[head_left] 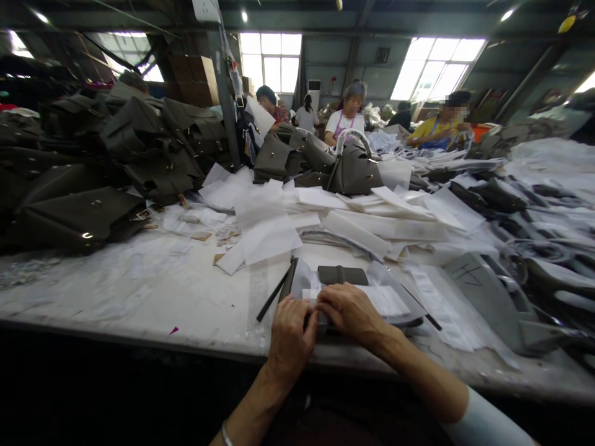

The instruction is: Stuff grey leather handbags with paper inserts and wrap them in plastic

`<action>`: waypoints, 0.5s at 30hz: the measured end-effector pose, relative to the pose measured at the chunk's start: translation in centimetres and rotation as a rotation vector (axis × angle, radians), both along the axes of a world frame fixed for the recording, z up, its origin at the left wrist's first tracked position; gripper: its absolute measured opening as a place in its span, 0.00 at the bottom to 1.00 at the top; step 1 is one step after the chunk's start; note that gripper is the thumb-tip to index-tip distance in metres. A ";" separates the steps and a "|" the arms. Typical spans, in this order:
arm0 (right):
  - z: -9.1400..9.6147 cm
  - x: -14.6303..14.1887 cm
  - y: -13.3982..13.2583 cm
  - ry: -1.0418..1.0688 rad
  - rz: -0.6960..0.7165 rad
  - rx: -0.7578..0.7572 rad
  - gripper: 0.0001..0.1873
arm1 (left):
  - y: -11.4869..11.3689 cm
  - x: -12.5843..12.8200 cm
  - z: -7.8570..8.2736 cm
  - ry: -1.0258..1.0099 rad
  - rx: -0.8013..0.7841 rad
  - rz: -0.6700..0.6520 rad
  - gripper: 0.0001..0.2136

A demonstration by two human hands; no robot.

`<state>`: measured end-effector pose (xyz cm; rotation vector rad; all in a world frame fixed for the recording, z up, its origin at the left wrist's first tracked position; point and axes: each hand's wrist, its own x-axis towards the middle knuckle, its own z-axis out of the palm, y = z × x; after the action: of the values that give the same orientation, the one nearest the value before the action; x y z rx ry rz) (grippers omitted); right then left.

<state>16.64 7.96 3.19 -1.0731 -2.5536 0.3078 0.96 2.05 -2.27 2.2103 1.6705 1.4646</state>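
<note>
A dark grey handbag lies on its side at the table's front edge, partly covered by clear film and white paper. On top of it rests a small dark flap with a strap. My left hand is closed at the bag's near left side, fingers curled and thumb pressed in. Beside it my right hand is closed too, its fingertips pinched together close to the left hand's. Whatever lies between the fingertips is hidden. Thin dark straps stick out at both sides of the bag.
Finished dark bags are heaped at the left, with more bags behind. White sheets are piled across the middle. At the right lie a grey marked panel and dark bag parts. Several people work beyond the table.
</note>
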 end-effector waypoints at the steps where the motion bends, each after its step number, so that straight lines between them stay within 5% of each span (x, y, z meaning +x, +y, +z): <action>1: 0.1 -0.1 0.1 -0.001 -0.027 -0.039 0.06 | 0.2 0.1 0.0 0.009 -0.001 0.030 0.06; 9: 0.1 -0.7 1.3 0.073 -0.149 -0.279 0.05 | 1.4 0.0 0.4 0.069 -0.042 0.149 0.11; 15: 1.1 -0.8 2.1 0.037 -0.171 -0.433 0.03 | -0.3 0.0 1.4 0.258 0.215 0.002 0.04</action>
<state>15.81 10.02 4.32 -1.4081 -2.3984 0.8525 0.99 1.77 -0.86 2.6119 1.6487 1.4766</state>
